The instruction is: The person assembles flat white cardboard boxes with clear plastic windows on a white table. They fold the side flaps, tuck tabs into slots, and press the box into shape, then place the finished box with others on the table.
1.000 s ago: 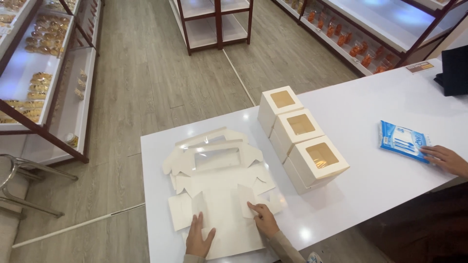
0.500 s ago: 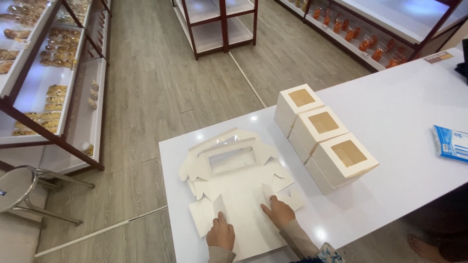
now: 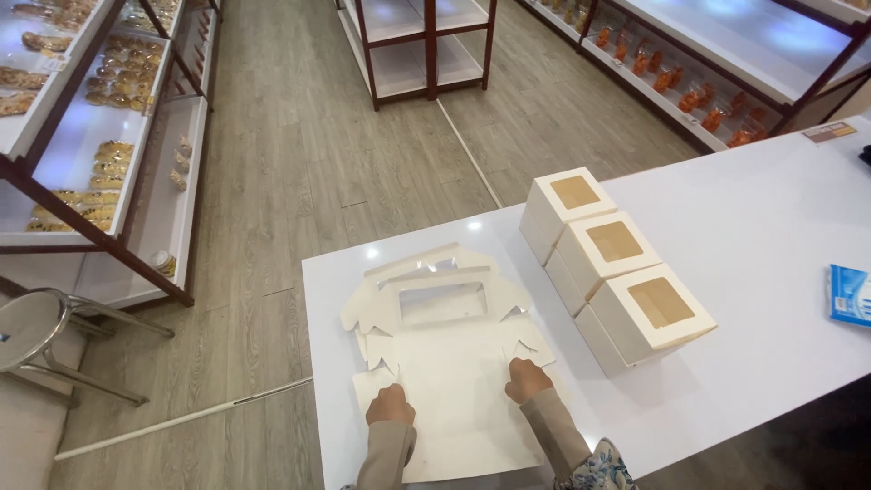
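As both fists press down, left grip (image 3: pixel 390 404), right grip (image 3: pixel 527 379), curled shut, flat box blank (image 3: pixel 454 363) beneath.

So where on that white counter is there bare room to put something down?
The widest bare patch of the counter lies right of the three windowed boxes, up to the blue packet. A narrower strip runs along the far edge behind the flat box blanks. It is crowded where the left hand and right hand press the blanks.

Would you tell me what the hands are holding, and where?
Both hands, left and right, press on the flat white box blank near its side flaps; a true grip cannot be told.
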